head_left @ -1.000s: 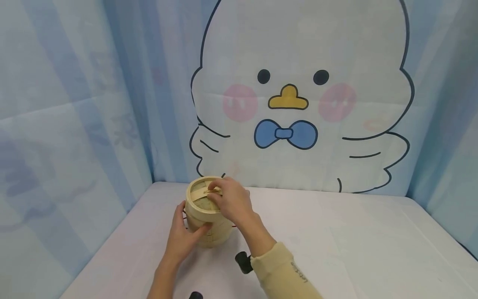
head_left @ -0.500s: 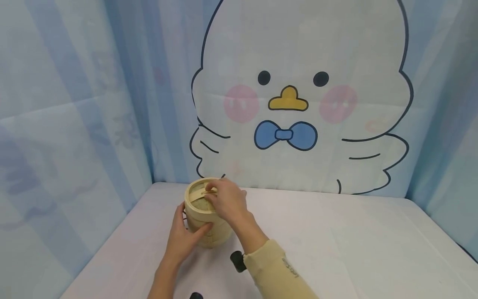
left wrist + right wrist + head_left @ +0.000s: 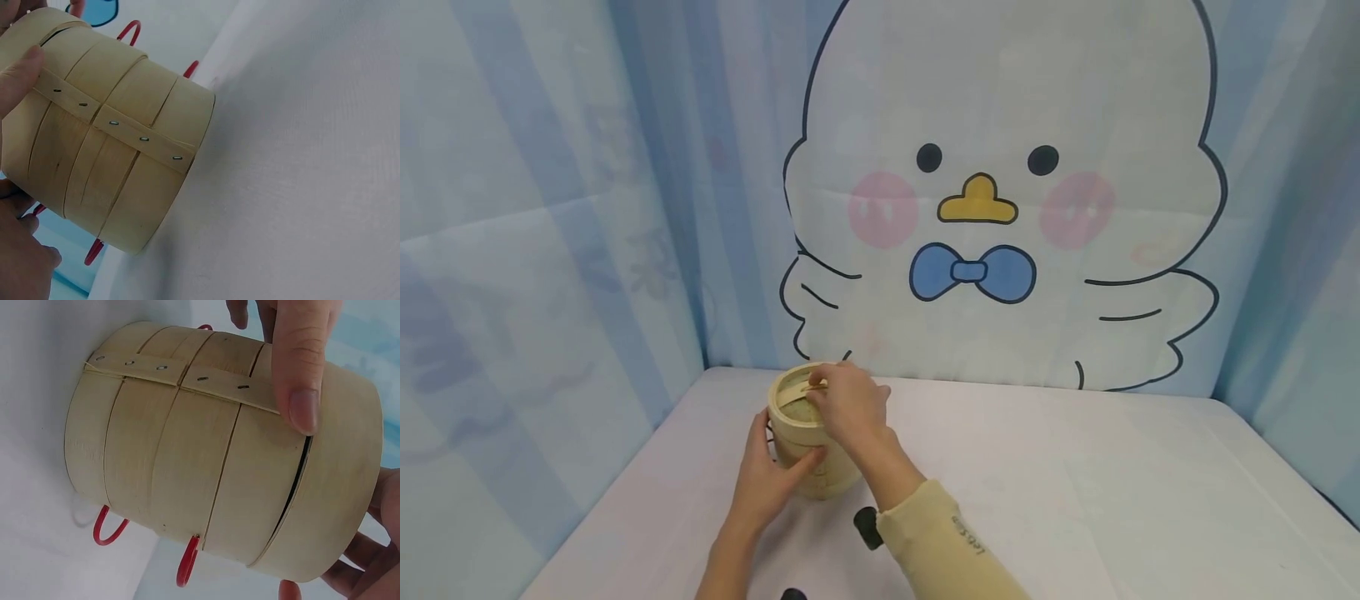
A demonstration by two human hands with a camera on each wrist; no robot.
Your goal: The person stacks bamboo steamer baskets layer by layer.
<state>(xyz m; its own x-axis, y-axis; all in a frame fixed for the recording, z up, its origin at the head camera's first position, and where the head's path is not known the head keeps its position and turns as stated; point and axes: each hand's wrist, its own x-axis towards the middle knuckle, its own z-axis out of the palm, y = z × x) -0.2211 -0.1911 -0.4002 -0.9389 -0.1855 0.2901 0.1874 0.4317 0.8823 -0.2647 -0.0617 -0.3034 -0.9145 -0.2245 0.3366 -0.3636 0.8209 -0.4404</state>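
A round bamboo steamer (image 3: 827,479) of stacked tiers stands on the table at centre left in the head view. My left hand (image 3: 767,482) grips its side, the thumb across the near face and the fingers round the left. On top sits the lid (image 3: 801,412), and my right hand (image 3: 850,407) pinches the small handle at its middle. In the right wrist view a narrow dark gap shows between lid and upper tier, beside my left thumb (image 3: 302,394). Red loops (image 3: 187,562) stick out from the tiers. The steamer's inside is hidden.
A white cloth covers the table (image 3: 1037,492). Behind it hangs a curtain (image 3: 970,342) printed with a white cartoon bird, and blue-striped cloth (image 3: 550,250) closes the left side. A black wrist device (image 3: 868,527) shows by the right sleeve.
My right hand has moved slightly left with the lid, which has shifted a little left on the steamer. My left hand has stayed in place.
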